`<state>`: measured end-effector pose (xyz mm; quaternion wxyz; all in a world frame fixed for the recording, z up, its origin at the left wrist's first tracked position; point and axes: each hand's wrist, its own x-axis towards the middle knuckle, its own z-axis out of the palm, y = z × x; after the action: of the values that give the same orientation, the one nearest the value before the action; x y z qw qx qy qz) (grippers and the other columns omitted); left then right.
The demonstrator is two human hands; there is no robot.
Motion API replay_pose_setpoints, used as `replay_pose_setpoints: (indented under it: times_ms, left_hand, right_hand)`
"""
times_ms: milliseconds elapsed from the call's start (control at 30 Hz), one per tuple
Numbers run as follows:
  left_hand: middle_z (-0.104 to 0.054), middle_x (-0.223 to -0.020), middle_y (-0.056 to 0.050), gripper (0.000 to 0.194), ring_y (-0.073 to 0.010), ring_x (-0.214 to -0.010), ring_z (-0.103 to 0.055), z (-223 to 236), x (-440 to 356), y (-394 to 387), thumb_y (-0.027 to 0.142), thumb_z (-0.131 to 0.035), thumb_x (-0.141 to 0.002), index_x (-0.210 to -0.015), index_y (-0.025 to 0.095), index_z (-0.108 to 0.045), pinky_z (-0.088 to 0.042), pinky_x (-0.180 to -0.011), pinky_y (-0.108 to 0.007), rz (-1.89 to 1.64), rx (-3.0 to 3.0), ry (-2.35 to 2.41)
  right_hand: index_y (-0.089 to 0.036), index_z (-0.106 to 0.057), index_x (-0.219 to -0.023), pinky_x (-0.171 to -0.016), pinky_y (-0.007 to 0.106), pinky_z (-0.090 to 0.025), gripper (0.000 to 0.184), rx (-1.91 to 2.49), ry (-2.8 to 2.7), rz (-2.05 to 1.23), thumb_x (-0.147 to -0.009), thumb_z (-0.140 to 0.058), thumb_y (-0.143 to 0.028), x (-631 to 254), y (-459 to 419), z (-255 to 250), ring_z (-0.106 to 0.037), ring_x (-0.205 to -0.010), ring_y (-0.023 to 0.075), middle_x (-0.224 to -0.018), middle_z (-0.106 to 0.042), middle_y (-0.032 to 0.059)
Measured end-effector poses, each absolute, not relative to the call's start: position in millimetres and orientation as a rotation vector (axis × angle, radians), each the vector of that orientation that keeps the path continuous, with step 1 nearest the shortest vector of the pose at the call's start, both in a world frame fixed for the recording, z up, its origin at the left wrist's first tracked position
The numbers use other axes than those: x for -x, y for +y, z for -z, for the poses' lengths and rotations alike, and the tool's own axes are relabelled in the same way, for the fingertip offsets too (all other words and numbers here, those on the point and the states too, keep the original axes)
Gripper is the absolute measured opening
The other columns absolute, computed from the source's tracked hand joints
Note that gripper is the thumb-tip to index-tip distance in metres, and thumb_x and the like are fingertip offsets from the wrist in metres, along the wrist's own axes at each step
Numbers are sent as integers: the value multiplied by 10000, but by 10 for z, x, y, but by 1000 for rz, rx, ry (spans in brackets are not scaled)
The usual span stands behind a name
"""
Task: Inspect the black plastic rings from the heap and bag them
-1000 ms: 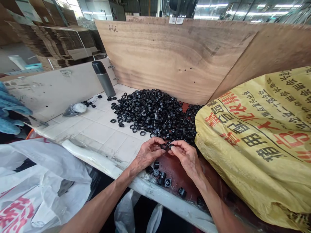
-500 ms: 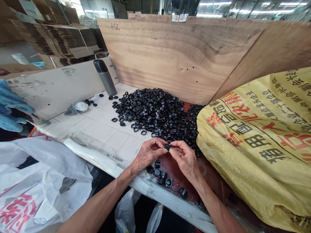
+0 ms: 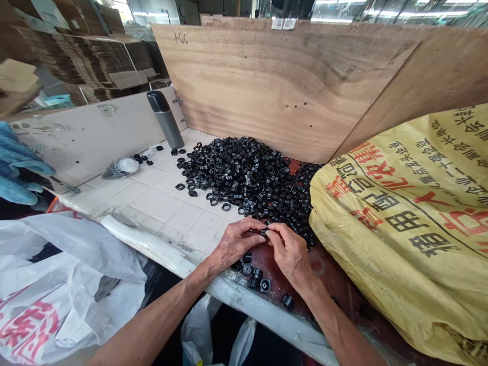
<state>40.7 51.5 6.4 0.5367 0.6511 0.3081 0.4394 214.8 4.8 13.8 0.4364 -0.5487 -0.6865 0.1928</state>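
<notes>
My left hand (image 3: 239, 239) and my right hand (image 3: 288, 249) meet at the near side of the heap, fingertips pinched on one small black plastic part (image 3: 264, 232). Fingers cover most of it, so its exact shape is hidden. Just beyond them lies a big heap of black plastic rings (image 3: 244, 173) with small side tabs. Below my hands, several black knob-like caps (image 3: 256, 277) lie near the table edge, and a single black cap (image 3: 287, 302) sits apart to the right.
A yellow printed sack (image 3: 381, 223) bulges over the right side. A grey flask (image 3: 165, 119) stands at the back left, near a small clear bag (image 3: 121, 168). Wooden boards (image 3: 282, 86) wall the back. White plastic bags (image 3: 64, 284) hang at the left front.
My right hand has turned slightly and its fingers have closed further over the black part. Both hands stay in nearly the same place. At far left, a tan cardboard-like piece has come into view.
</notes>
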Motion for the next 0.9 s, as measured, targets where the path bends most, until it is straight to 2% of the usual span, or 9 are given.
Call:
replay_pose_setpoints:
  times_ms: [200, 267, 367, 433, 533, 600, 667, 733, 900]
  left_hand:
    - [-699, -1052, -71, 220, -204, -995, -657, -84, -397, 512, 244, -747, -818, -1029, 182, -739, -519, -907, -311, -1038, -1435, 762]
    - [-697, -1064, -81, 215, -210, -1010, -653, -109, -389, 506, 245, -749, -816, -1019, 174, -744, -511, -917, -314, -1019, -1438, 741]
    - [-696, -1065, -93, 218, -215, -1004, -651, -144, -390, 495, 254, -752, -814, -1013, 165, -747, -505, -911, -319, -975, -1439, 716]
    - [-694, -1050, -91, 224, -214, -994, -648, -156, -399, 491, 264, -757, -810, -1009, 163, -745, -502, -906, -319, -961, -1420, 704]
    - [-683, -1039, -78, 249, -204, -973, -644, -157, -412, 494, 278, -765, -803, -1026, 170, -736, -504, -890, -312, -982, -1340, 703]
    - [-676, -1029, -67, 257, -194, -955, -644, -151, -414, 499, 284, -772, -797, -1026, 175, -732, -508, -878, -305, -1000, -1285, 709]
    - [-675, -1026, -64, 259, -188, -950, -641, -145, -412, 504, 288, -777, -791, -1019, 174, -735, -509, -876, -297, -1002, -1270, 707]
    - [-675, -1042, -70, 265, -189, -967, -637, -140, -411, 508, 291, -781, -787, -1018, 170, -739, -505, -884, -293, -999, -1281, 700]
    - [-676, -1024, -70, 268, -189, -943, -636, -140, -410, 505, 313, -774, -793, -1016, 170, -737, -510, -862, -295, -1004, -1306, 711]
  right_hand:
    - [-201, -613, -1133, -795, 297, -508, 187, 1330, -1851, -465, -972, -523, -225, -2201, 34, -203, -673, -853, 197, -969, -708, 65]
    - [-199, -642, -1027, -727, 282, -488, 159, 1364, -1885, -440, -989, -491, -229, -2210, 46, -180, -657, -736, 181, -838, -700, 47]
    - [-202, -646, -827, -665, 273, -437, 309, 1428, -1952, -376, -1026, -415, -252, -2205, 58, -152, -615, -646, 166, -702, -650, 36]
    - [-200, -634, -790, -647, 267, -426, 341, 1462, -1909, -373, -1032, -406, -277, -2192, 50, -163, -603, -635, 163, -678, -632, 33]
    - [-192, -629, -1029, -653, 249, -462, 196, 1450, -1757, -496, -1009, -479, -316, -2173, 26, -214, -619, -663, 157, -763, -661, 25]
    - [-192, -597, -1151, -693, 246, -487, 219, 1395, -1738, -547, -984, -528, -314, -2170, 16, -238, -642, -719, 158, -856, -688, 34]
    - [-196, -641, -1026, -696, 245, -483, 163, 1390, -1775, -523, -979, -535, -311, -2175, 17, -240, -642, -717, 156, -839, -695, 35]
    - [-196, -639, -824, -642, 241, -457, 251, 1434, -1789, -482, -994, -509, -326, -2183, 23, -232, -611, -635, 141, -734, -674, 23]
    - [-189, -659, -847, -606, 232, -436, 285, 1445, -1767, -522, -1002, -486, -353, -2187, 23, -271, -555, -573, 124, -658, -626, -5]
